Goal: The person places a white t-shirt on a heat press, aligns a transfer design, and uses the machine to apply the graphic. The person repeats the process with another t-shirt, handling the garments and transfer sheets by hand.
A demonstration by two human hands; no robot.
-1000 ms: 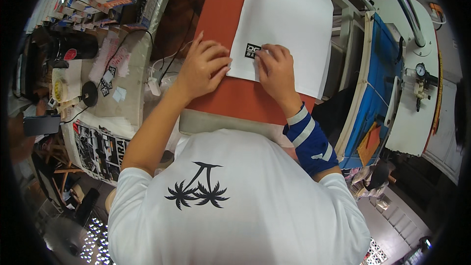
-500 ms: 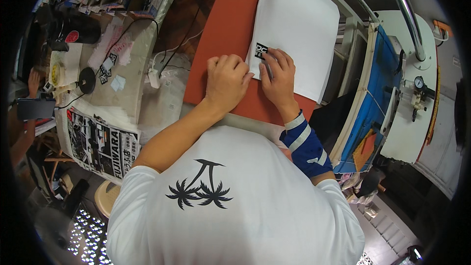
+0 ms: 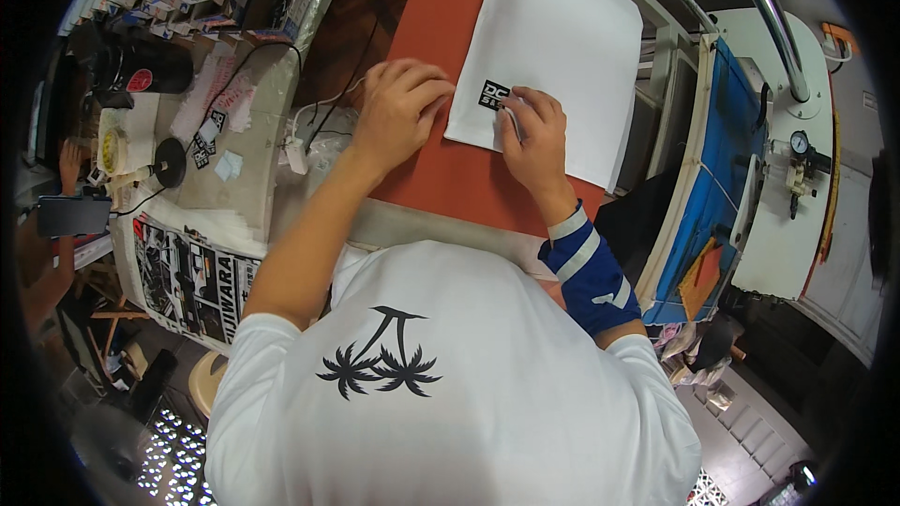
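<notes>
Your right hand [image 3: 537, 139] is half-curled, fingertips right at the right side of that black-and-white label [image 3: 488, 94], which sits near the lower left corner of the white sheet [image 3: 567, 37] on the red pad [image 3: 469, 180]. Your left hand [image 3: 397, 117] is bunched up narrow by the sheet's left edge; can't tell if either's pinching anything tbh.

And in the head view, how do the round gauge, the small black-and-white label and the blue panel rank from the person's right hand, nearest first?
From the right hand:
1. Small black-and-white label: at the hand's upper left.
2. Blue panel: off to the right.
3. Round gauge: farther right, past the panel.
</notes>
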